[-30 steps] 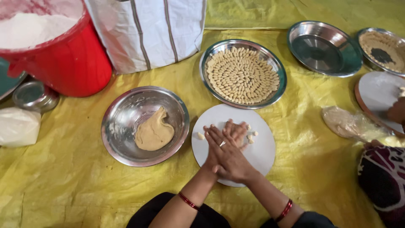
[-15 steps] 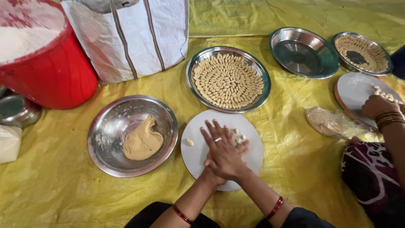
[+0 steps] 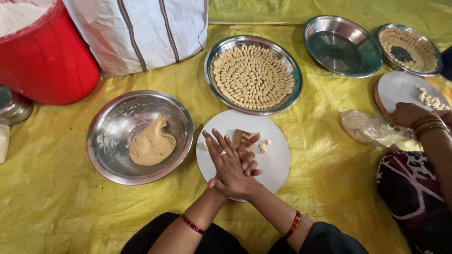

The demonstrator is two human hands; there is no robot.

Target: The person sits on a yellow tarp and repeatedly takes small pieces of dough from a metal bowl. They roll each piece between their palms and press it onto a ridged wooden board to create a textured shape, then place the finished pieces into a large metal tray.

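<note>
Over the round white board, the left hand and right hand press palm to palm, fingers straight; whether dough lies between them cannot be told. Since half a second ago they have slid back, uncovering a small ridged wooden comb and several pale dough pieces beside it.

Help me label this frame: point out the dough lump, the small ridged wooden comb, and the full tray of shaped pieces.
dough lump (image 3: 151, 144), head view, middle of the lump.
ridged wooden comb (image 3: 242, 136), head view, upper ridged face.
full tray (image 3: 253, 75), head view, pieces at centre.
</note>
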